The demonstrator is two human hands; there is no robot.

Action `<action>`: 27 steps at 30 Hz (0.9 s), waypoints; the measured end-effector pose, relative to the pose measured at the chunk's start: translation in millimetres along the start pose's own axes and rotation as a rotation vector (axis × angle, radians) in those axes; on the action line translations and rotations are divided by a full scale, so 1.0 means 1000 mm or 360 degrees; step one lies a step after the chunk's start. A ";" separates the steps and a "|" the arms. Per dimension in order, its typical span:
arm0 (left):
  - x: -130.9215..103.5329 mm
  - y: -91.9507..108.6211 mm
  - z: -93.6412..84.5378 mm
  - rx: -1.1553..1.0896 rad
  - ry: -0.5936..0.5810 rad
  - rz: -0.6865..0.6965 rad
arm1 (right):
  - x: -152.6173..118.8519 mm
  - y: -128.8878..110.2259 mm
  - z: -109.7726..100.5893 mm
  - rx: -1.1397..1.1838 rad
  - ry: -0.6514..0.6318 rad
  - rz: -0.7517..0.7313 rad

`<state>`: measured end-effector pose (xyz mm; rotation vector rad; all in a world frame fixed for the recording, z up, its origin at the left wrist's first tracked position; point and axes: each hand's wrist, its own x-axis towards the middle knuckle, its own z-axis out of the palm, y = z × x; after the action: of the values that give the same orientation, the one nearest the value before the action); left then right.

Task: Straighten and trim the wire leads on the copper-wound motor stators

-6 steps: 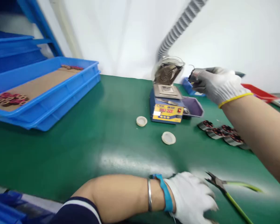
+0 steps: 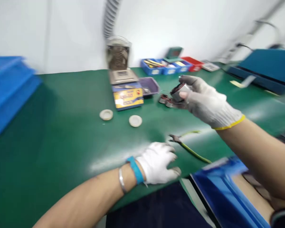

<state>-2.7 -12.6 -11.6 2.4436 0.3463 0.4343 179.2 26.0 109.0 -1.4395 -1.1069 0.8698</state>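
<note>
Up front, right hand (image 2: 204, 101) fingers pinch a stator (image 2: 178, 91), axis tilted up-left; left hand (image 2: 158, 163) fingers spread.

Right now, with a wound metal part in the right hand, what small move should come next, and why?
Probably the left hand picks up the green-handled pliers: it rests open on the mat beside them, while the right hand holds the wound part up.

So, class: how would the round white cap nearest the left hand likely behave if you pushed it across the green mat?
The white cap looks thin and low, so probably light and unlikely to tip. Lying flat on the green mat, it should slide rather than roll. The picture is blurred, so its material stays uncertain.
</note>
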 end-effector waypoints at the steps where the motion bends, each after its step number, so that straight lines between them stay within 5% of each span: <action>1: -0.001 0.000 0.001 0.0050 0.0028 0.0024 | -0.027 0.012 -0.021 0.0094 0.0017 0.0055; 5: -0.001 -0.003 0.005 0.0293 0.0033 0.0078 | -0.139 0.046 -0.109 -0.0360 0.0737 0.0563; 8: 0.001 -0.005 0.007 0.0405 0.0017 0.0093 | -0.228 0.050 -0.173 -0.0821 0.1377 0.0959; 11: 0.002 -0.004 0.008 0.0453 -0.0009 0.0098 | -0.315 0.047 -0.218 -0.1495 0.1760 0.1589; 14: 0.003 -0.001 0.007 0.0512 -0.0044 0.0042 | -0.383 0.054 -0.234 -0.1925 0.1481 0.2242; 16: 0.002 0.001 0.006 0.0527 -0.0068 0.0005 | -0.414 0.067 -0.235 -0.1890 0.1196 0.2371; 21: 0.000 0.001 0.005 0.0527 -0.0065 -0.0032 | -0.444 0.109 -0.230 -0.1871 0.0931 0.2170; 27: -0.002 -0.001 0.007 0.0506 0.0029 0.0102 | -0.445 0.130 -0.237 -0.2119 0.0968 0.1775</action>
<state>-1.7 -15.9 -17.8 2.7681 0.3689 0.4584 289.7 -469.8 -5.1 -3.2871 -0.1968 0.1739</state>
